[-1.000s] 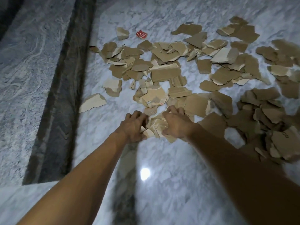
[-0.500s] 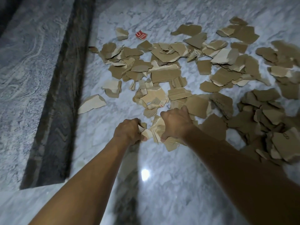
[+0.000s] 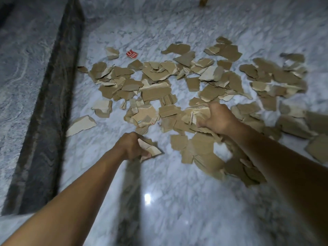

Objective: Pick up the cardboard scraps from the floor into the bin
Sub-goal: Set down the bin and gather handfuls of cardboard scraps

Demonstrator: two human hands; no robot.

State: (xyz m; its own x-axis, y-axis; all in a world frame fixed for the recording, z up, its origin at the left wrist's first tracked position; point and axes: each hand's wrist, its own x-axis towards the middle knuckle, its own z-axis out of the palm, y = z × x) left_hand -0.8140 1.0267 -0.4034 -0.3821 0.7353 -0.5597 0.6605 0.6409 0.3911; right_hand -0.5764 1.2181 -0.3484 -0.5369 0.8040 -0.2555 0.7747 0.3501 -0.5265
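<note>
Several torn brown cardboard scraps (image 3: 156, 93) lie scattered over the white marble floor (image 3: 177, 201). My left hand (image 3: 130, 147) grips a small bunch of scraps (image 3: 150, 148) just above the floor at the near edge of the heap. My right hand (image 3: 217, 118) is further right and higher, fingers curled round a thicker bundle of scraps (image 3: 197, 112). More pieces (image 3: 207, 157) lie blurred below my right forearm. No bin is in view.
A dark stone strip (image 3: 48, 112) runs along the left, with a grey marbled surface (image 3: 21, 77) beyond it. A small red card (image 3: 131, 54) lies at the far side of the scraps. A brown furniture leg (image 3: 204, 1) shows at the top.
My hands, together on one clump before, have drawn apart. The right hand has lifted up and to the right with its bundle; the left stays low holding a few pieces.
</note>
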